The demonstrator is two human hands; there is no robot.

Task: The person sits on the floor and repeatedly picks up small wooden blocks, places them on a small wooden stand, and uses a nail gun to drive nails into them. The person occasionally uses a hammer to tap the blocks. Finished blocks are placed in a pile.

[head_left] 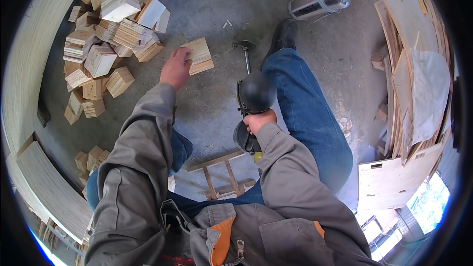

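My left hand (176, 68) reaches forward, its fingers closed over the left edge of a flat, pale plywood block (199, 56) that rests on the floor. In my right hand (260, 120) is the handle of a black nail gun (244, 139), held between my legs. Its rounded top looks blurred, and a yellow-green piece shows at its lower end. Just beyond the nail gun lies a hammer (245, 50) with a metal shaft, near my dark shoe. Where the nail gun's tip ends is hidden from me.
Stacked plywood blocks (123, 34) form a large pile at the far left, with a smaller pile (92, 160) nearer. A steel flask (320, 1) lies at the far right. Wooden boards (416, 69) lean along the right side. A slatted wooden frame (209, 182) sits below me.
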